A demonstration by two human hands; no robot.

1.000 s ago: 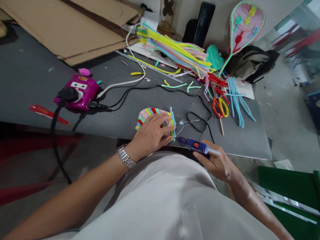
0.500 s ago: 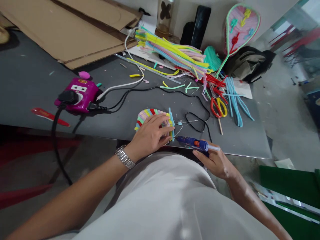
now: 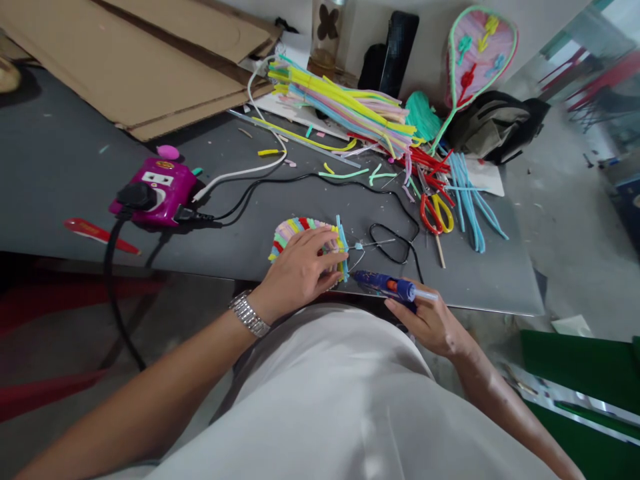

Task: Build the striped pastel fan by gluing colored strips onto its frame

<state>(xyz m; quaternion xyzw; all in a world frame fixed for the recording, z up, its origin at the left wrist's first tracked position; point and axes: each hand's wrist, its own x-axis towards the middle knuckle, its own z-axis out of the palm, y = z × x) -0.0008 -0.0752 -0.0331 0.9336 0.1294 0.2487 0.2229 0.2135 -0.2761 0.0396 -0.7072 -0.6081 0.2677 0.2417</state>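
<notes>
A rounded piece made of striped pipe cleaners (image 3: 285, 233) lies near the table's front edge, with a light blue strip (image 3: 343, 247) along its right end. My left hand (image 3: 305, 263) is bent over this piece and holds it against the table, covering much of it; thumb and fingertips are by the blue strip. In my right hand (image 3: 431, 325) is a dark blue glue gun (image 3: 385, 283), a clear glue stick (image 3: 427, 295) showing at its back. The gun's nozzle is close to the lower end of the blue strip; contact cannot be made out.
A black cord (image 3: 300, 177) runs to a purple power socket (image 3: 167, 187). Scissors (image 3: 436, 213) and blue pipe cleaners (image 3: 467, 200) lie at right. Behind are a pipe-cleaner bundle (image 3: 345, 100), cardboard (image 3: 150, 80), a phone (image 3: 401, 53) and a pink racket shape (image 3: 483, 57).
Both hands, the striped piece and the glue gun hold nearly the same positions. The whole view has shifted very slightly.
</notes>
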